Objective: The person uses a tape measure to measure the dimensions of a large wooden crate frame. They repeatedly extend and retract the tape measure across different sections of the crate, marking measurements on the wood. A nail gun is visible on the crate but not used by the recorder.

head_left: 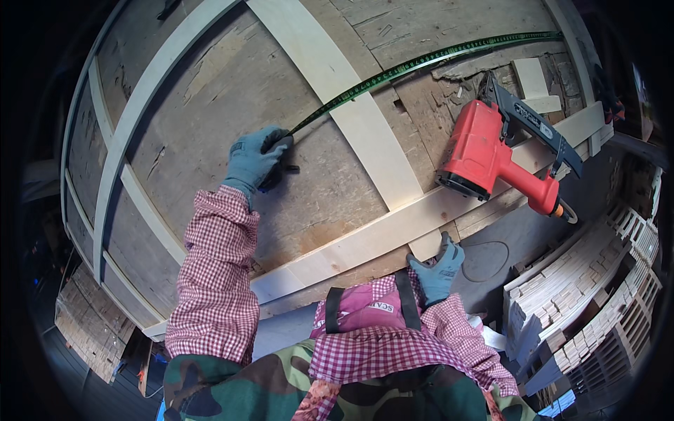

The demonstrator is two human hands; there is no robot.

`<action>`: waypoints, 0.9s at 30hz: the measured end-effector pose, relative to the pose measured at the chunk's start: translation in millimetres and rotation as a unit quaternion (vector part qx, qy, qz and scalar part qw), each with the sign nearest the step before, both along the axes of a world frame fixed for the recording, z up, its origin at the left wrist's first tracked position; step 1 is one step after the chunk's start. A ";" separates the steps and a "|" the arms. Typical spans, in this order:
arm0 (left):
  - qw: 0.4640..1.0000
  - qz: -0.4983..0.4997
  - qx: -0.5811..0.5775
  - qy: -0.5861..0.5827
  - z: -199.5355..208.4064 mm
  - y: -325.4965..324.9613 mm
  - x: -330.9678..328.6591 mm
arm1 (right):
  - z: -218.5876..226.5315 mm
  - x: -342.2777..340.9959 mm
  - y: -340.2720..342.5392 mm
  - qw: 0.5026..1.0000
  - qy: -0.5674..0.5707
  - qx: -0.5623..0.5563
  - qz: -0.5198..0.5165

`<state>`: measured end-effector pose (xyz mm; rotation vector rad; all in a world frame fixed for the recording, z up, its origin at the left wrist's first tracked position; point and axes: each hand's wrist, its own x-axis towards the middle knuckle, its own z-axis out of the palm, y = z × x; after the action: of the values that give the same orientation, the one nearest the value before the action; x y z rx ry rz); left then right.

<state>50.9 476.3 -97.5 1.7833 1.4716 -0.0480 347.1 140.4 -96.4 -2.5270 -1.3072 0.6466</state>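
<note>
My left hand [254, 158], in a blue-grey glove, is closed around a tape measure [272, 179]. Its dark case is mostly hidden under the fingers. The green tape blade [400, 68] runs out from it, across a pale slat [358, 126], to the frame's far right edge. At the near edge, my gloved right hand [439, 272] has thumb and fingers on either side of the end of a short wooden piece [424, 245]. That piece lies against a long pale board [358, 238].
A red nail gun [470, 151] with a black magazine rests on the right of the wooden panel [295, 189], its hose trailing off the near side. Small wood offcuts [531, 77] lie beyond it. Stacked timber [569, 281] stands at the lower right, and more wood [91, 319] at the lower left.
</note>
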 end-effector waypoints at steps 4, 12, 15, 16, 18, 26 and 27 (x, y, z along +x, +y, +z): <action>1.000 -0.003 0.001 0.000 -1.2 0.1 -1.2 | 1.2 3.1 2.3 1.000 0.000 -0.010 0.004; 1.000 -0.006 -0.003 -0.010 2.1 1.2 0.9 | 3.4 6.6 6.9 1.000 0.014 -0.015 0.004; 1.000 -0.003 -0.010 -0.012 5.0 1.6 2.7 | 5.3 7.3 8.3 1.000 0.016 -0.022 0.007; 1.000 0.000 -0.011 -0.012 4.9 1.6 2.6 | 5.9 7.3 8.6 1.000 0.016 -0.025 0.008; 1.000 0.001 -0.008 -0.011 3.0 0.9 2.0 | 7.3 7.0 10.9 0.999 0.023 -0.023 0.003; 0.998 0.032 0.012 -0.060 -6.6 -2.6 -2.9 | 3.5 8.0 8.3 1.000 0.010 -0.011 0.018; 0.998 0.027 0.010 -0.052 -5.1 -2.0 -2.2 | 5.0 8.1 9.8 1.000 0.015 -0.013 0.014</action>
<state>48.7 474.4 -102.5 1.7347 1.4480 0.0853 355.2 150.2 -91.4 -2.5130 -1.3335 0.7090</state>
